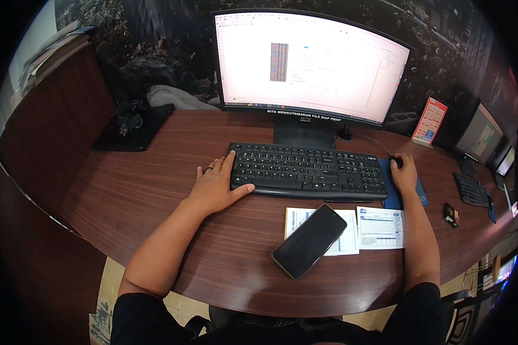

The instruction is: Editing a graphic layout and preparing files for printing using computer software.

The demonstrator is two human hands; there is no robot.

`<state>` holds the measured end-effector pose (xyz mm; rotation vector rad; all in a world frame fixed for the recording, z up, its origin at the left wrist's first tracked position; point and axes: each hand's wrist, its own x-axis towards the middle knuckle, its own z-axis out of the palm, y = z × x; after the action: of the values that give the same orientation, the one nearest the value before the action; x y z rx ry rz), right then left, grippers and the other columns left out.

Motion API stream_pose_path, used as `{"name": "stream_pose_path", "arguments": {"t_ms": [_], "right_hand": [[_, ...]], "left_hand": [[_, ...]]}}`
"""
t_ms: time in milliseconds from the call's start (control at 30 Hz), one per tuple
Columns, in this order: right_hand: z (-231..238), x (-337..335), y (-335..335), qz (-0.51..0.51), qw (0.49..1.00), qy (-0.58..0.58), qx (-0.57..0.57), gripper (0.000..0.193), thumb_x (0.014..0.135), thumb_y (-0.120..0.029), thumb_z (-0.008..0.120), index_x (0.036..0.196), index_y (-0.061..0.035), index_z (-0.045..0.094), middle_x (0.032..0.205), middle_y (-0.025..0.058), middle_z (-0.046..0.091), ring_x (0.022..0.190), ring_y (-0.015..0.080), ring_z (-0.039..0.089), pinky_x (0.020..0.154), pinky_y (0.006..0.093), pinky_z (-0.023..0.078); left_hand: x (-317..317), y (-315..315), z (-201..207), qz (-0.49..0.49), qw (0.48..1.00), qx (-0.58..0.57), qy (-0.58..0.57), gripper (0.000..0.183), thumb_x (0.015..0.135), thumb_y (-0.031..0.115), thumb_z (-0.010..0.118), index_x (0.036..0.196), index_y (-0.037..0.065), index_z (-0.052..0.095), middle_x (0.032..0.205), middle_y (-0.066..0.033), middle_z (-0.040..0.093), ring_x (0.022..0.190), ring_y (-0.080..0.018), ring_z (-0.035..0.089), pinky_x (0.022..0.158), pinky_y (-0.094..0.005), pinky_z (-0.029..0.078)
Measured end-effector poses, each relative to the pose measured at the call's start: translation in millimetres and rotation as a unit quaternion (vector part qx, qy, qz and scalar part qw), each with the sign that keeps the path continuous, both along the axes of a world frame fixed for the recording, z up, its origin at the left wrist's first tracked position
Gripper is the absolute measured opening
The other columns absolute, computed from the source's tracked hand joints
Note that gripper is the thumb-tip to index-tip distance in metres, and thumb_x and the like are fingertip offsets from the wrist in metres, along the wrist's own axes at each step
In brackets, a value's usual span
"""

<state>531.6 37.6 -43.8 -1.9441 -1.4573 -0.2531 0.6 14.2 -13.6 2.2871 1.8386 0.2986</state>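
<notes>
My left hand [217,184] rests at the left end of a black keyboard [311,170], its fingers spread and its thumb along the front edge. A dark ring sits on one finger. My right hand [406,174] is curled over a black computer mouse [395,163], which lies on a blue mouse pad [390,196] to the right of the keyboard. Behind the keyboard stands a curved monitor [328,75], lit with a mostly white page and a small dark table on it.
A dark-screened smartphone [309,241] overlaps a printed form [347,244] near me; a second form [380,227] lies beside it. Far left is a black stand base [133,129] with cables. Rightward are a red-and-white card [429,122], a small black box [450,215] and another keyboard [472,188].
</notes>
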Motion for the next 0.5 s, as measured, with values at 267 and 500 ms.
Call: {"name": "stream_pose_path", "arguments": {"t_ms": [267, 500], "right_hand": [[-0.5, -0.8, -0.3, 0.012, 1.000, -0.004, 0.014, 0.025, 0.088, -0.022, 0.069, 0.110, -0.0094, 0.069, 0.113, 0.0141, 0.065, 0.109, 0.0369, 0.064, 0.093, 0.0455, 0.050], [1.6, -2.8, -0.8, 0.012, 1.000, -0.007, 0.013, 0.025, 0.088, -0.021, 0.070, 0.110, -0.0090, 0.069, 0.113, 0.0140, 0.065, 0.108, 0.0371, 0.064, 0.093, 0.0454, 0.050]], "left_hand": [[-0.7, -0.1, 0.0, 0.002, 1.000, -0.003, 0.000, 0.108, 0.087, 0.071, 0.063, 0.161, 0.004, 0.021, 0.156, -0.0288, 0.038, 0.149, -0.0423, 0.033, 0.120, -0.0651, 0.021], [0.2, -1.0, 2.5, 0.002, 1.000, -0.004, 0.003, 0.108, 0.087, 0.070, 0.063, 0.161, 0.005, 0.020, 0.157, -0.0283, 0.037, 0.149, -0.0422, 0.033, 0.120, -0.0647, 0.021]]}}
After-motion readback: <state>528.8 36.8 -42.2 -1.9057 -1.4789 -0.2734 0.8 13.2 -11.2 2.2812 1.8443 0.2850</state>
